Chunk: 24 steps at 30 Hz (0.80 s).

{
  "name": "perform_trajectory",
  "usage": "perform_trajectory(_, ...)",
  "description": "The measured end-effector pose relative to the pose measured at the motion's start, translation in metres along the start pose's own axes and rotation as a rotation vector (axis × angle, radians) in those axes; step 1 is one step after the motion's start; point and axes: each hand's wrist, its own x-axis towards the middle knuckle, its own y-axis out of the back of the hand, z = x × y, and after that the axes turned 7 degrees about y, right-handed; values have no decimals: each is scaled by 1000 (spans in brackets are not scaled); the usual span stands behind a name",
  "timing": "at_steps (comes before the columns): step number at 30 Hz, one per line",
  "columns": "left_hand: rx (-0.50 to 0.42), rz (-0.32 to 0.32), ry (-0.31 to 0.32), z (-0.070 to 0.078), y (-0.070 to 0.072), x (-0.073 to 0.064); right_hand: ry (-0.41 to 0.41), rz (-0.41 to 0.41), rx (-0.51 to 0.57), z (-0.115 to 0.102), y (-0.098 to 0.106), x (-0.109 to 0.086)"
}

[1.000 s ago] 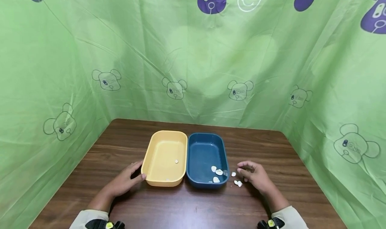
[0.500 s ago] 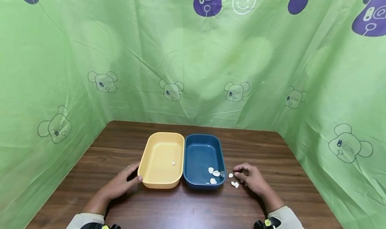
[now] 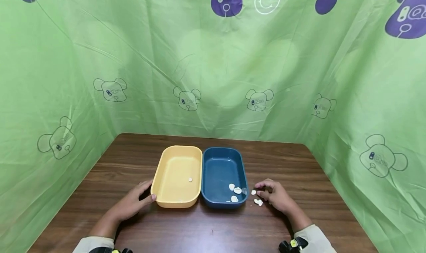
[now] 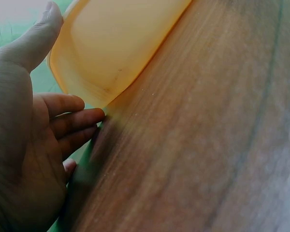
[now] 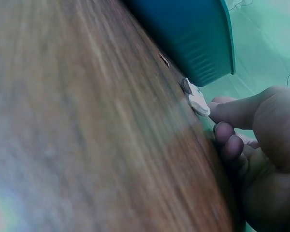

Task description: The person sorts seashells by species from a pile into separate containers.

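My left hand (image 3: 130, 202) rests at the left side of a yellow tray (image 4: 111, 43), its thumb on the rim and its fingers by the outer wall. My right hand (image 3: 279, 197) is bent low over the table, right of a blue tray (image 3: 224, 205). Its thumb and forefinger tips come right beside a small white shell-like piece (image 3: 253, 192). Two more white pieces (image 3: 258, 202) lie just nearer to me. In the right wrist view, white pieces (image 5: 198, 103) on the wood lie close to the fingertips, with nothing visibly pinched.
Several white pieces (image 3: 234, 199) and a greyish one (image 3: 244, 191) lie inside the blue tray. One small whitish piece (image 3: 190, 179) sits in the yellow tray. Both trays stand side by side on a brown wooden table (image 3: 213, 230). A green printed curtain (image 3: 216, 60) surrounds the table.
The whole head view has shifted slightly left. My right thumb and forefinger have come a little closer to the white piece; the left hand stays at the yellow tray.
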Motion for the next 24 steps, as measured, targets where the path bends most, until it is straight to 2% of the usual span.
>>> perform_trajectory(12,7,16,-20,-1,-3,1,113,-31,-72,1,2,2)
perform_trajectory(18,18,27,-39,-1,-1,-1,122,-32,-83,2,-1,3)
perform_trajectory(24,34,30,-18,0,0,-1,135,0,-80,3,-6,2)
